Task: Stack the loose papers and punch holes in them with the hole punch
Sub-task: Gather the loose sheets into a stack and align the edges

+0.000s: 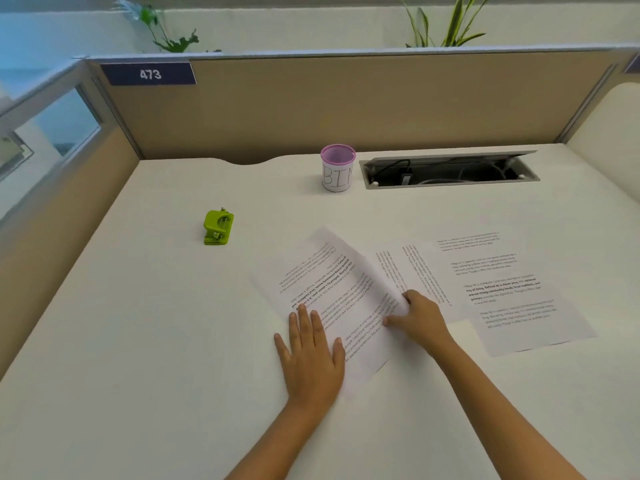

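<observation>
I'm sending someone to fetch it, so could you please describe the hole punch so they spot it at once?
On the white desk, look left of the scattered printed papers and nearer than the pink-rimmed cup marked BIN. The hole punch sits alone there, small and bright lime green, the only green thing on the desk.

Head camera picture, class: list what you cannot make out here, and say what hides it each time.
- Printed text on the papers: too small and blurred to read.
- How many sheets lie under the left hand and right hand: overlap hides it.
- Label on the cup: only BIN shows; the curve hides any more.
- Cable tray contents: dark, partly under its lid.
- Hole punch far side: hidden by its own body.
</observation>
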